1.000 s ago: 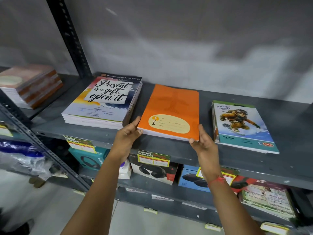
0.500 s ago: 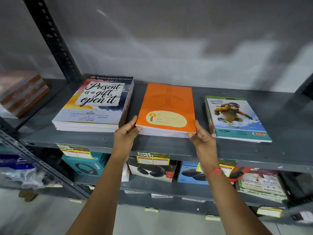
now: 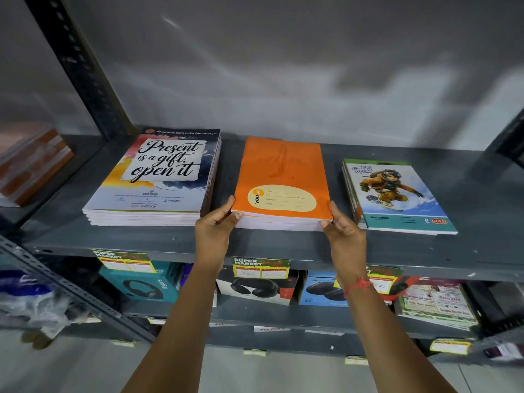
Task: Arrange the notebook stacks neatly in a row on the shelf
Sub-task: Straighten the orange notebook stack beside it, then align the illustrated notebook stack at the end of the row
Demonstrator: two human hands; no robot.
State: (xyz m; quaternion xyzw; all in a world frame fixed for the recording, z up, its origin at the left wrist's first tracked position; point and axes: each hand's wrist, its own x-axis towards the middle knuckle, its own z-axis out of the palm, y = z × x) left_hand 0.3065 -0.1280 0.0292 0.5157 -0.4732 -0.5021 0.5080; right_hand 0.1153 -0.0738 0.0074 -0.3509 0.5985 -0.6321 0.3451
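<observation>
Three notebook stacks lie on the grey metal shelf [image 3: 255,245]. The orange stack [image 3: 282,171] sits in the middle, squared to the shelf's front edge. My left hand [image 3: 215,225] grips its near left corner with the thumb on the cover. My right hand [image 3: 341,226] holds its near right corner. To the left lies a thick stack with a "Present is a gift, open it" cover [image 3: 158,177]. On the right rests a thinner stack with a snowboarder cover [image 3: 394,194], turned slightly askew.
A dark upright post [image 3: 76,63] stands at the back left, with another stack of books [image 3: 31,163] on the shelf beyond it. Below are boxed headphones [image 3: 141,285], price tags [image 3: 261,268] and more packages. A grey wall closes the back.
The orange stack has been turned from a slant to straight and pushed slightly back on the shelf. Both hands stayed on its near corners. The camera shifted closer and right.
</observation>
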